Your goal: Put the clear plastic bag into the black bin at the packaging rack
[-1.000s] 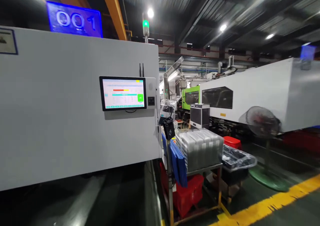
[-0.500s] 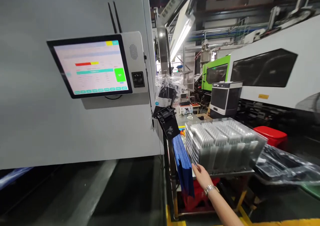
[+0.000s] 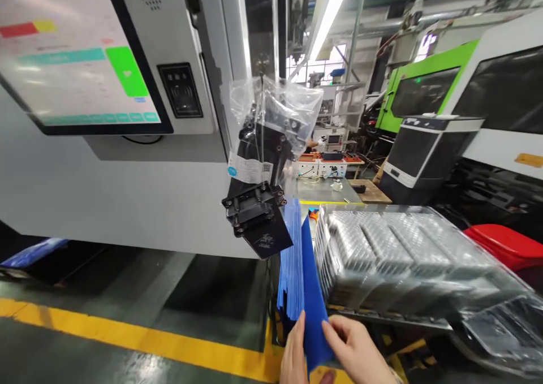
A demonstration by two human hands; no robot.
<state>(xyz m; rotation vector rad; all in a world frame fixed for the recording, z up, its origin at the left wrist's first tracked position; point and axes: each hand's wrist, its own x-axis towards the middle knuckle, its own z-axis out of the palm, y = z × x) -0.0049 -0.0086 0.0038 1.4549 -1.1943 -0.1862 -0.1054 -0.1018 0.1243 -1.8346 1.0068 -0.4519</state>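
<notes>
Separating one blue sheet [image 3: 313, 310] from stack: our left hand [image 3: 294, 353] & right hand [image 3: 358, 350] pinch its lower edge. Next, probably: pull clear w/o dragging neighbours.

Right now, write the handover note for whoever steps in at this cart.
Left hand: fingers on the near face of a blue sheet, at its lower edge.
Right hand: pinching the same sheet from the other side, peeling it off the blue stack.
The stack stands on edge beside the clear trays on the cart.
Done: one sheet parted from the stack.
Left: sheet not yet pulled free.
</notes>
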